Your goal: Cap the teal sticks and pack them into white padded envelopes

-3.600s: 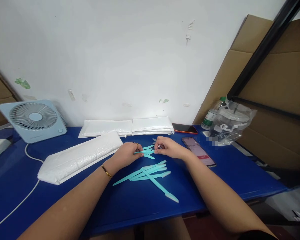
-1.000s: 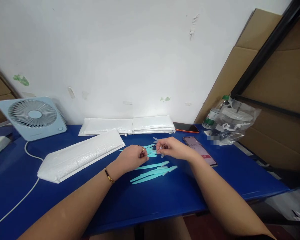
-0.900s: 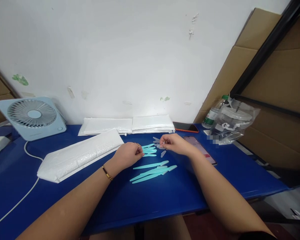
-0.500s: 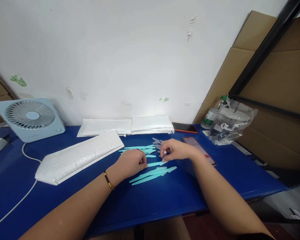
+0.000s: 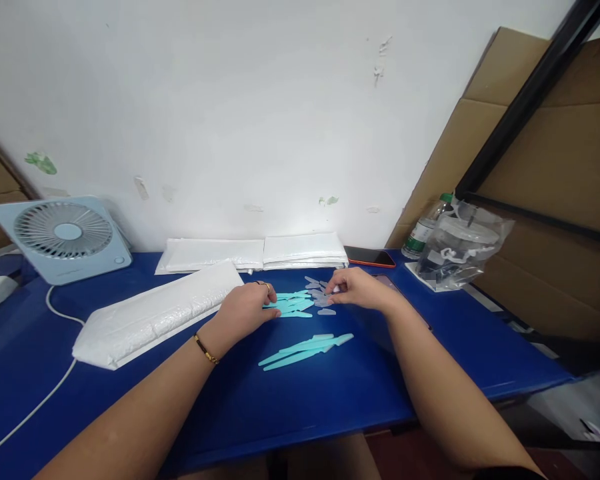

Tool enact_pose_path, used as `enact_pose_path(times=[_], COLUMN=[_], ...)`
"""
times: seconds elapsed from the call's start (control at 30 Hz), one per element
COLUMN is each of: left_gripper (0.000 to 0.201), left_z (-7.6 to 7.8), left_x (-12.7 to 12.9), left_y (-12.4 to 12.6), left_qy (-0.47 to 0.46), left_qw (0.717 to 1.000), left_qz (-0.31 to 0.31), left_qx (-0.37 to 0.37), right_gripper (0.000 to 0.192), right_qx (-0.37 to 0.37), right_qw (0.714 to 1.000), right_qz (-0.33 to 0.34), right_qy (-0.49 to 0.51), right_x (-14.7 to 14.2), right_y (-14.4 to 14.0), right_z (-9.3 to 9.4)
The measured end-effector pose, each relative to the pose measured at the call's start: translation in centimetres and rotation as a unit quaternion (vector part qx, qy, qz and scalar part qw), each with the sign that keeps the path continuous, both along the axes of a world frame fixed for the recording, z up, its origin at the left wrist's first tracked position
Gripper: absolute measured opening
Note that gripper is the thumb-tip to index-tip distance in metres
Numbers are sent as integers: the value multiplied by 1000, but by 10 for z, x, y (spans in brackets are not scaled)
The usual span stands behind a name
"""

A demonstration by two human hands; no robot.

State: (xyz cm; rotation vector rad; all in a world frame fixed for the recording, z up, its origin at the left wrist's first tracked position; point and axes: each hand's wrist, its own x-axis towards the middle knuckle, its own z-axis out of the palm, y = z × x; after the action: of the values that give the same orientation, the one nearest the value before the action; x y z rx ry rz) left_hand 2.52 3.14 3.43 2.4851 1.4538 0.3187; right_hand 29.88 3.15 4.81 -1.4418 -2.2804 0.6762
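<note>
My left hand (image 5: 245,312) reaches over the left end of a pile of turquoise razors (image 5: 295,305) with slim handles, its thumb and forefinger apart around the handles. My right hand (image 5: 357,289) is at the small clear blade caps (image 5: 321,300) to the right of that pile. Its fingers are curled in, and a small white bit shows among them that I cannot make out. Nearer to me lie several more turquoise razors with pale tips (image 5: 303,351), side by side and slanting up to the right.
White bubble mailers (image 5: 210,255) lie along the wall, and a larger mailer (image 5: 155,317) lies left of my hand. A blue fan (image 5: 67,233) with a cord stands far left. Phones (image 5: 370,257), a water bottle (image 5: 423,230) and a bagged cup (image 5: 465,247) are on the right.
The razor that was between both hands is no longer seen there. My left hand has moved back and left to the pile; my right hand has shifted slightly back and right, at the clear caps.
</note>
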Motion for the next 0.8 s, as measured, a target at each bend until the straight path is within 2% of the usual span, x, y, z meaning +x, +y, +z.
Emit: enact_pose_path(times=[0.07, 0.17, 0.3, 0.4, 0.53, 0.63, 0.8], left_gripper=[25, 28, 28, 23, 18, 19, 19], left_z=[1, 3, 1, -3, -5, -4, -2], left_x=[3, 12, 22, 26, 26, 22, 8], left_y=[-5, -17, -32, -35, -29, -20, -5], left_qy=[-22, -31, -33, -24, -18, -17, 36], left_qw=[999, 994, 986, 985, 988, 993, 997], left_qz=[-20, -85, -152, -161, -150, -119, -42], left_qx=[-16, -62, -66, -52, -23, 15, 50], right_gripper=[26, 30, 26, 22, 17, 14, 12], right_qx=[-37, -126, -175, -157, -74, -15, 43], right_qw=[997, 976, 957, 961, 978, 988, 998], right_qz=[66, 165, 190, 200, 179, 146, 20], right_qy=[-7, -70, -131, -111, -78, -50, -51], right_x=[2, 1, -3, -6, -11, -13, -7], right_y=[-5, -10, -10, -9, -11, -9, 3], right_z=[5, 5, -2, -3, 3, 2, -7])
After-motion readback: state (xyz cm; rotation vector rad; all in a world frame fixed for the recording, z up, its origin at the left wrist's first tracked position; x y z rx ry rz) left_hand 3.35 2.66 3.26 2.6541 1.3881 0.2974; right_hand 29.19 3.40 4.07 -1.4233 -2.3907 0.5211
